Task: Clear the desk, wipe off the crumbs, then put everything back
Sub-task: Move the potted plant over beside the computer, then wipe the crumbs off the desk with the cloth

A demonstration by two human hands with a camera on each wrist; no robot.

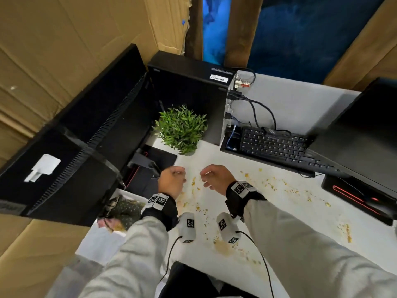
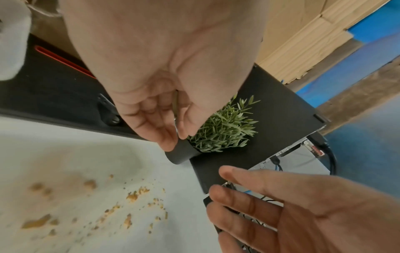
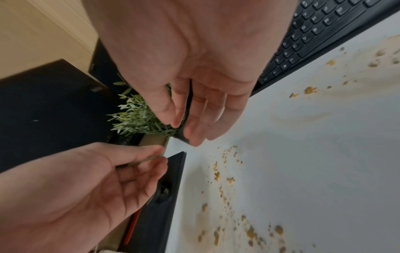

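A small green plant (image 1: 182, 129) in a dark pot (image 2: 181, 154) stands on the white desk (image 1: 290, 233), at the foot of a black computer tower (image 1: 189, 87). Orange crumbs (image 1: 270, 186) lie scattered across the desk in front of it. My left hand (image 1: 179, 174) and right hand (image 1: 206, 177) hover side by side just short of the plant, fingers loosely curled, holding nothing. In the left wrist view the left hand (image 2: 173, 135) hangs over the pot with the plant (image 2: 223, 135) beyond it. In the right wrist view the right hand (image 3: 186, 130) is near the plant (image 3: 140, 121).
A black keyboard (image 1: 277, 145) lies at the right on a dark stand. Black monitors flank the area at left (image 1: 75, 151) and right (image 1: 365, 134), and the right one's base (image 1: 354, 196) has a red stripe. A patterned cloth (image 1: 126, 209) sits at the left. Cardboard panels surround the desk.
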